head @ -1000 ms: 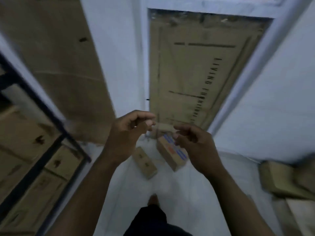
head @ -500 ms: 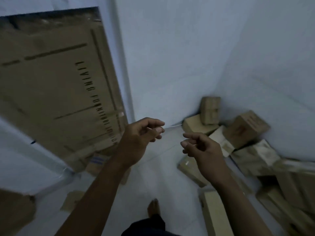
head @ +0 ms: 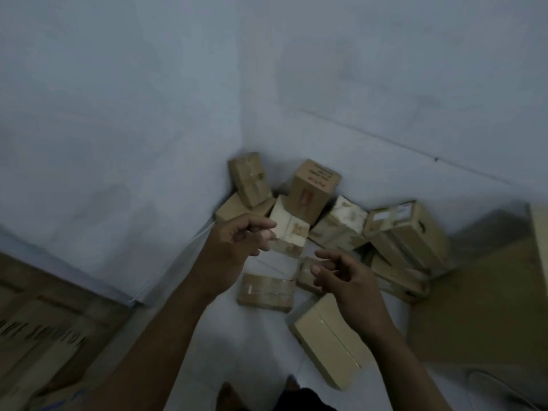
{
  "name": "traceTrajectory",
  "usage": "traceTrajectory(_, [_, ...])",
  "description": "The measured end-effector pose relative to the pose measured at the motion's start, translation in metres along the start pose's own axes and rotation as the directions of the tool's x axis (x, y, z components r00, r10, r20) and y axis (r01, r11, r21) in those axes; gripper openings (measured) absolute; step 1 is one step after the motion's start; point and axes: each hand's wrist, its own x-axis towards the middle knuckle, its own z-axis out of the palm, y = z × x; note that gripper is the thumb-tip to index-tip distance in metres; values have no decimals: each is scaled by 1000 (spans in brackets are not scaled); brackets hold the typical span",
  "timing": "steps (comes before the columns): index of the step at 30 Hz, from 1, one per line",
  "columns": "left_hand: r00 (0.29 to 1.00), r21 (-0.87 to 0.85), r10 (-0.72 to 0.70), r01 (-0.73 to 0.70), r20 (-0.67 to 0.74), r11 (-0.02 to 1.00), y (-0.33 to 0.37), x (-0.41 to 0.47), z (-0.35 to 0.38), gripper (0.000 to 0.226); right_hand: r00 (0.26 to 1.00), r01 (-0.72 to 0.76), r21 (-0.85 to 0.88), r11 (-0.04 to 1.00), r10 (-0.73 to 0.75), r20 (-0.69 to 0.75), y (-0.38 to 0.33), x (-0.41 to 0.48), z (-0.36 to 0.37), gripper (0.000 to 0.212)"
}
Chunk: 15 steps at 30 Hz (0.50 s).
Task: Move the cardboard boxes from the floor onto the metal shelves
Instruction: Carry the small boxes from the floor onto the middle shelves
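1. the left hand (head: 237, 243) hovers in the air, fingers loosely curled, holding nothing.
2. the right hand (head: 348, 281) hovers near it, not touching, fingers likewise slack and empty.
3. the small brown cardboard boxes (head: 311, 188) lie heaped on the pale floor (head: 255, 351), in the corner of 2 pale walls (head: 148, 114).
4. 1 long brown cardboard box (head: 326, 339) lies apart from the heap, below the right forearm.

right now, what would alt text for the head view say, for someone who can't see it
The person's left hand and right hand, both empty with loosely curled fingers, hover above a jumble of cardboard boxes piled on the pale floor in a corner of white walls. A flat cardboard sheet shows at the right.
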Motion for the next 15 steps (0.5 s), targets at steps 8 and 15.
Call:
traceTrajectory(8, [986, -1, -22, 23, 165, 1000, 9, 105, 103, 13, 992, -57, 21, 998, 59, -108, 22, 71, -97, 20])
traceTrajectory(15, [961, -13, -85, 92, 262, 996, 0, 187, 191, 14, 976, -104, -26, 994, 97, -193, 44, 125, -189, 27])
